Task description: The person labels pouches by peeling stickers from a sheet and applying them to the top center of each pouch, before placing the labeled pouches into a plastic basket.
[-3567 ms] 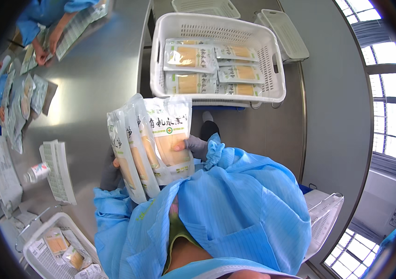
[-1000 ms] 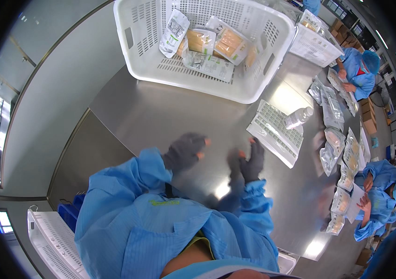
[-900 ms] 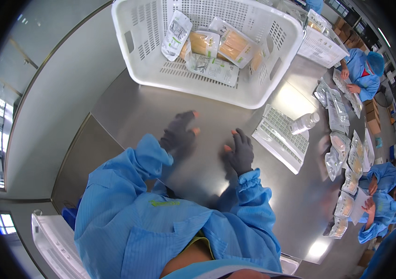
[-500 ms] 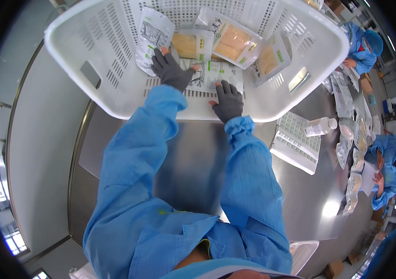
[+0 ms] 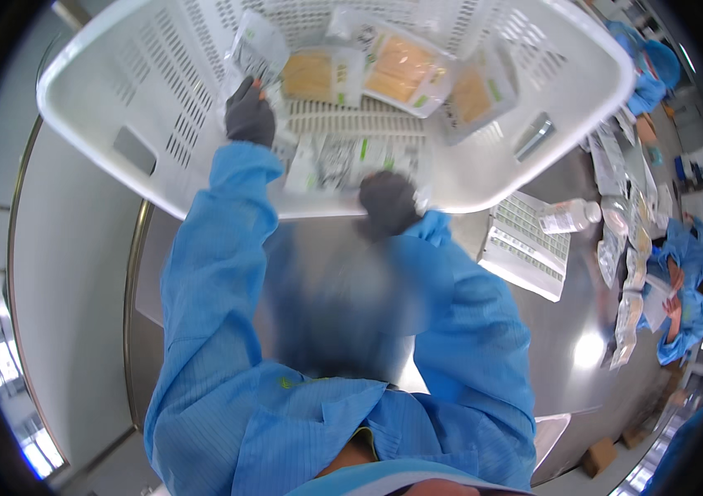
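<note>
Steel tabletop (image 5: pixel 558 322) supports 1 white basket (image 5: pixel 99 103), 1 bottle (image 5: pixel 565 217) and 1 stack of printed sheets (image 5: pixel 529 236). You seem to be gathering pouches (image 5: pixel 401 70); I count 5, all inside the basket. Your right hand (image 5: pixel 389 202), blurred, curls closed on the front pouch (image 5: pixel 331 161). Your left hand (image 5: pixel 251 116) touches the left pouch (image 5: pixel 256 45), fingers bent; whether it grips, I can't tell. Next probably calls for a firm pinch there.

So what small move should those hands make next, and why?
Perhaps raise the right hand slightly, bringing the flat packet out of the white basket: that hand seems to grip its edge, while the left hand is at another packet.
</note>
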### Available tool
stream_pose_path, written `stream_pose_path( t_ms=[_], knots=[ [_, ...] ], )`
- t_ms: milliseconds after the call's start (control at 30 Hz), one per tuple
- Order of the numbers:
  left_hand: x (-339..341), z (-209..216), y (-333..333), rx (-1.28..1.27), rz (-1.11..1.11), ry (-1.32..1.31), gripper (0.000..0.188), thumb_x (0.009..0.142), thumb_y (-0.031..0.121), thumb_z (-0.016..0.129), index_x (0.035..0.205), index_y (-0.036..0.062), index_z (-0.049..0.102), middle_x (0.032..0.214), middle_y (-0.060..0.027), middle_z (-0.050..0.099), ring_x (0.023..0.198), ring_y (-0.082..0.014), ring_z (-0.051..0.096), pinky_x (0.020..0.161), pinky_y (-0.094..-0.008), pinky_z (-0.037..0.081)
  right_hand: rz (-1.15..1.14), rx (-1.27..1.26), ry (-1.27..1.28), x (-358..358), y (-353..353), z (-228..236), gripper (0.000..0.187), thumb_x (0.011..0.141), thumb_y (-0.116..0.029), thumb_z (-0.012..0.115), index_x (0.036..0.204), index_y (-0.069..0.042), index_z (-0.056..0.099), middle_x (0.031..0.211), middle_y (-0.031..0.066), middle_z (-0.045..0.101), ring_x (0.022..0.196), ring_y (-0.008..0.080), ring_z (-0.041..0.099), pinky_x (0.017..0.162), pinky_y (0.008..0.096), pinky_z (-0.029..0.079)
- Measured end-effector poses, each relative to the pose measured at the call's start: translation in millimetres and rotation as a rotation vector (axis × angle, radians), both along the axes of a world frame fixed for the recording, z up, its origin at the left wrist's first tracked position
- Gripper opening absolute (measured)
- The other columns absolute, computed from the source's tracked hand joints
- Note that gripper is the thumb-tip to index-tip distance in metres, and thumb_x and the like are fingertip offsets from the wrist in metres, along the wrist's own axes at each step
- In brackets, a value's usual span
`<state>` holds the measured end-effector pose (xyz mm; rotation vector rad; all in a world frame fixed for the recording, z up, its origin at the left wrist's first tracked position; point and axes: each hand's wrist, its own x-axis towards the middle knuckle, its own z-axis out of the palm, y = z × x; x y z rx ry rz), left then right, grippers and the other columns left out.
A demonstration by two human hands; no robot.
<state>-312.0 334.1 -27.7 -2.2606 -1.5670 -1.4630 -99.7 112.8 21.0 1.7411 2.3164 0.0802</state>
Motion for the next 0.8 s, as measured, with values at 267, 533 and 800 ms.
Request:
stream_pose_path(
  t_ms=[267, 533, 800],
  knots=[
    [-22, 36, -86, 0.236, -0.23, 0.187, 0.033, 0.073, 0.001, 0.06, 0.104, 0.0086, 0.069, 0.109, -0.0058, 0.068, 0.09, -0.0296, 0.062, 0.078, -0.0377, 0.053, -0.295, 0.065, 1.131, -35, -225, -14, 0.027, 0.092, -0.02, 0.055, 0.11, -0.001, 0.061, 0.106, 0.0136, 0.061, 0.094, 0.0246, 0.061, 0.082, 0.0395, 0.051],
    [-26, 60, -245, -0.045, -0.588, 0.524, 0.024, 0.076, 0.011, 0.062, 0.099, 0.01, 0.068, 0.095, -0.0043, 0.066, 0.083, -0.0266, 0.063, 0.068, -0.0383, 0.053, -0.729, -0.359, 0.936, -53, -348, -28, 0.027, 0.09, -0.019, 0.06, 0.109, 0.0, 0.062, 0.107, 0.0155, 0.062, 0.093, 0.0302, 0.062, 0.077, 0.0428, 0.051],
    [-4, -9, -367, -0.11, -0.774, 0.607, 0.027, 0.081, 0.018, 0.067, 0.108, 0.0142, 0.067, 0.117, -0.0038, 0.061, 0.091, -0.0283, 0.062, 0.076, -0.0413, 0.053, -0.587, 0.394, 0.408, -11, -351, -16, 0.079, 0.07, -0.047, 0.075, 0.133, -0.007, 0.05, 0.139, 0.0128, 0.048, 0.127, 0.0331, 0.045, 0.105, 0.0493, 0.036]
  ],
)
